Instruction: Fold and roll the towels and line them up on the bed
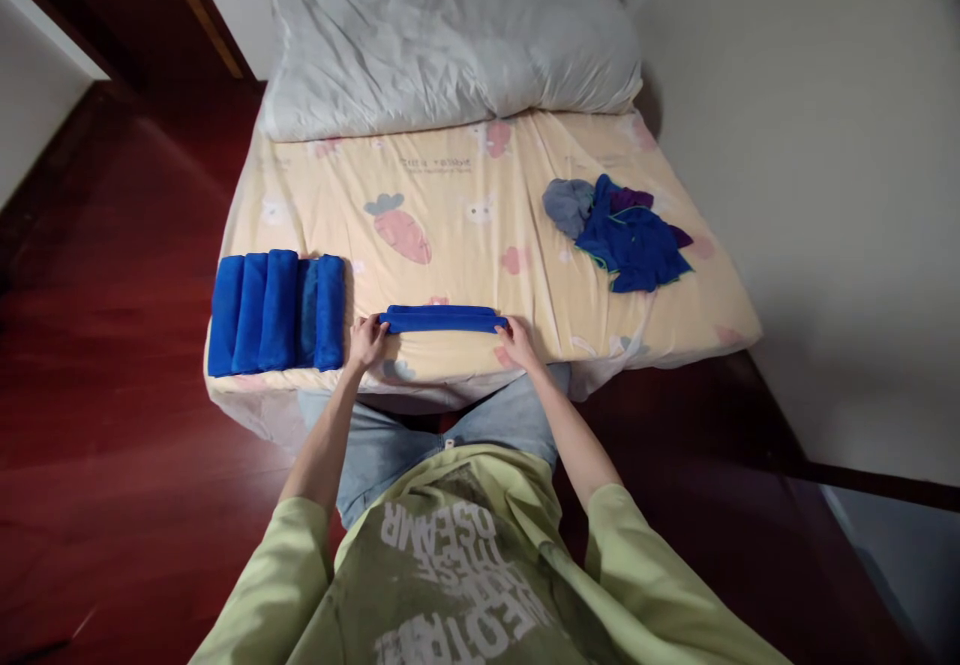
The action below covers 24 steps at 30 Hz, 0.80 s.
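We hold one folded blue towel (442,319), long axis left-right: left hand (366,341) grips its left end, right hand (517,342) its right.

Floor: dark red-brown wood floor (112,445), glossy, on both sides of the bed.
Bed: bed (480,255) fills the middle, its near edge towards the camera.
Sheet: pale yellow sheet (315,185) printed with carrots and small rabbits.
Bedding: crumpled grey-white duvet (450,35) bunched at the far end.
Right wall: plain off-white wall (825,145) near the bed, with a dark skirting board (862,475) at its foot.
Left: white wall corner (30,95) and dark wooden door frame (202,5).
Light: dim, warm, indoor; soft shadow beside the duvet.
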Available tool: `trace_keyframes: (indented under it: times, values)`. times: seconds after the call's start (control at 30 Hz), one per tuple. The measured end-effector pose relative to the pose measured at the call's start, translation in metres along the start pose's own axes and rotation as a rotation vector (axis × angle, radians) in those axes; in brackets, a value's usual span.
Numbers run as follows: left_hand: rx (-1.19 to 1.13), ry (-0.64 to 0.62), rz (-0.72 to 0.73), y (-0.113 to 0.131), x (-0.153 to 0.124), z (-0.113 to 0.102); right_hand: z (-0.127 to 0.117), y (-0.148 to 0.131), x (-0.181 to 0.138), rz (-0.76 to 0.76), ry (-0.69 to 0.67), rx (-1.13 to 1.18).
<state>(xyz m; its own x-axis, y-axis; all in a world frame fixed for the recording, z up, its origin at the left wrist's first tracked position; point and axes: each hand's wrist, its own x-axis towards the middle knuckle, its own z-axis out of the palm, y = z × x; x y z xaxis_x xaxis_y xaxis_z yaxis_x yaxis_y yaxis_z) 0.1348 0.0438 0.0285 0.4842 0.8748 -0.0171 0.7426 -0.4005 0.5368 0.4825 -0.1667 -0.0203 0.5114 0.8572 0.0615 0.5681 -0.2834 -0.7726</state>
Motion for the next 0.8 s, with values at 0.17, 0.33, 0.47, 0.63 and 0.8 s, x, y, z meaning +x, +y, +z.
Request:
trace_keyframes:
  times: [0.17, 0.33, 0.47, 0.63, 0.8]
  values:
    - [0.105, -0.056, -0.051, 0.001, 0.023, -0.006, -0.008, -0.009, 0.011, 0.084, -0.063, -0.048]
    - [0.120, -0.190, -0.178, 0.001, 0.045, -0.011, -0.012, -0.013, 0.027, 0.080, -0.126, -0.041]
    - [0.142, -0.190, -0.239, 0.008, 0.050, -0.010, -0.012, -0.017, 0.034, 0.125, -0.175, -0.065]
    - [0.180, 0.030, -0.094, 0.018, 0.036, -0.009, -0.021, -0.038, 0.021, -0.012, -0.054, -0.225]
    - [0.164, -0.071, 0.362, 0.012, 0.017, -0.004, -0.027, -0.052, 0.002, -0.387, -0.099, -0.457]
